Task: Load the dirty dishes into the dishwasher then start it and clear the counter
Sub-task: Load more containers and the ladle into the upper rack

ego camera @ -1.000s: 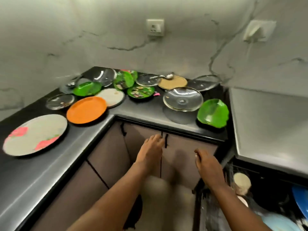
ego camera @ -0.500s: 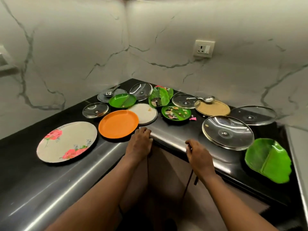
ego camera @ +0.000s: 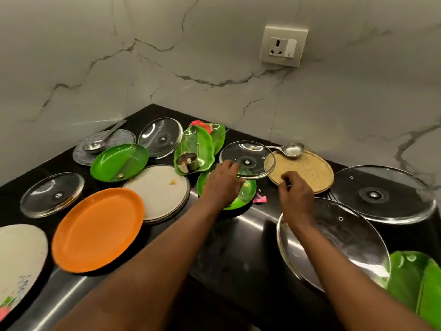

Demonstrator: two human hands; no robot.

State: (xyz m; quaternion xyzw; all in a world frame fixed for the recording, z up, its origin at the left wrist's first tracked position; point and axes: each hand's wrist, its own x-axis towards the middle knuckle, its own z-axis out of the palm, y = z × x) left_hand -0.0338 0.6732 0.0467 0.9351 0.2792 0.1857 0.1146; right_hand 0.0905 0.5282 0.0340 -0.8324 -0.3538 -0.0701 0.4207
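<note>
The black table (ego camera: 238,247) is carrying your dirty dishes, spreading from the near left round to the right. The two biggest glass lids are sitting at the right: one (ego camera: 338,244) under your right forearm, another (ego camera: 381,194) just beyond it. The orange plate (ego camera: 97,230) is lying near left, overlapping the white plate (ego camera: 162,189) behind it. Further right, the tan plate (ego camera: 307,170) is resting by the wall with a steel spoon (ego camera: 290,149) on its far edge. The small glass lid (ego camera: 248,160) is sitting between the tan plate and the leaf-shaped green plates (ego camera: 198,149), overlapping the round green plate (ego camera: 241,197) under your wrist.

Your left hand (ego camera: 220,181) is reaching over that green plate, its fingers (ego camera: 232,166) curling onto the near left rim of the small glass lid; whether they are truly gripping it, I cannot tell. Your right hand (ego camera: 294,189) is hovering over the near edge of the tan plate, fingers loosely curled and holding nothing.
</note>
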